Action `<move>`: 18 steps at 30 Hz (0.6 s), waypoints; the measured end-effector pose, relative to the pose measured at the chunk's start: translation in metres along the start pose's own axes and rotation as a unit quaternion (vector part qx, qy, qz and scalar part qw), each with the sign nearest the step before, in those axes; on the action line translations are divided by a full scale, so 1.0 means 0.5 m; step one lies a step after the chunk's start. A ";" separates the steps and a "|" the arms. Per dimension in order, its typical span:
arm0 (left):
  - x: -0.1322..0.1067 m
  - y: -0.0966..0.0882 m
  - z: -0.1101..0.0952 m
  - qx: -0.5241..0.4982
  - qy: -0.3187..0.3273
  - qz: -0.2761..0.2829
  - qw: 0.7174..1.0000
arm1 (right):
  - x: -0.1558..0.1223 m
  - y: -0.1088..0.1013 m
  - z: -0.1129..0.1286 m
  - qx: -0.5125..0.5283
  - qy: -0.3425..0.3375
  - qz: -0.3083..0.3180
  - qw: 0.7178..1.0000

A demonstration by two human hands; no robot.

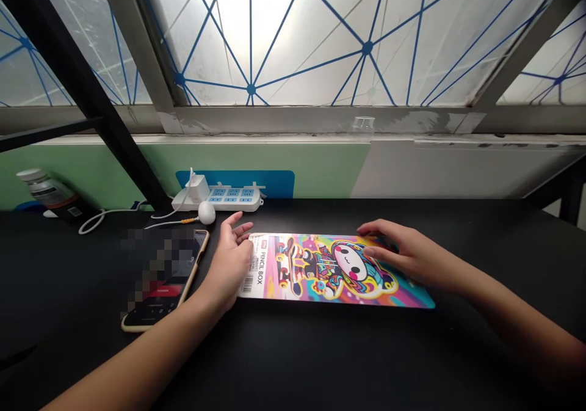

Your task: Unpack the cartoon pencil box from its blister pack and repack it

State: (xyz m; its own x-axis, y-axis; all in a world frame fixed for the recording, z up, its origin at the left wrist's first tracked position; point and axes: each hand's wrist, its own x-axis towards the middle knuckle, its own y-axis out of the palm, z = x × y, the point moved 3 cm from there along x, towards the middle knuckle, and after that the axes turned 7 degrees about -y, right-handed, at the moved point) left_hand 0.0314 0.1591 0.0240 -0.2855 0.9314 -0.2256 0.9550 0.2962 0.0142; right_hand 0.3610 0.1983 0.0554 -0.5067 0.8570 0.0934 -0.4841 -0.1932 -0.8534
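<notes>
Head view: one flat, colourful PENCIL BOX panel (293, 270), lying crosswise at the middle of one black desk (320, 362). Two hands on it. Left hand (234, 264): thumb at the panel's left end, fingers parted; cannot tell if pinching. Right hand (405, 251): thumb over the print, fingers at far edge; underside hidden, pinch uncertain. Left: one phone (171, 289), one bottle (52, 194). Behind: one power strip (233, 200), one adapter (198, 189) plugged in.

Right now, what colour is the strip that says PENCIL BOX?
The label strip is white with dark lettering, best seen in the head view.
</notes>
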 end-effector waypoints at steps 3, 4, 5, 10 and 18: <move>0.005 0.005 0.000 -0.023 -0.044 0.006 0.999 | -0.005 0.010 -0.016 0.017 0.009 0.033 0.999; 0.005 0.005 -0.002 -0.031 -0.053 0.004 0.998 | -0.002 0.016 -0.013 0.027 0.008 0.041 0.999; 0.005 0.005 -0.003 -0.036 -0.059 -0.002 0.998 | 0.002 0.022 -0.008 0.034 0.006 0.044 0.998; -0.002 0.002 -0.008 -0.047 -0.067 -0.018 0.997 | 0.010 0.029 0.010 0.005 -0.027 0.016 1.000; -0.001 0.005 -0.005 -0.063 -0.065 -0.028 0.996 | 0.005 0.024 0.011 -0.030 -0.041 -0.009 0.999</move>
State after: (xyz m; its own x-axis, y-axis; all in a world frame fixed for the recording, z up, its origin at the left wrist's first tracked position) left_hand 0.0337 0.1599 0.0265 -0.3179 0.8797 -0.3537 0.9179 0.3790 0.1176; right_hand 0.3499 0.1955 0.0484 -0.5559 0.8178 0.1491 -0.4521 -0.1470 -0.8798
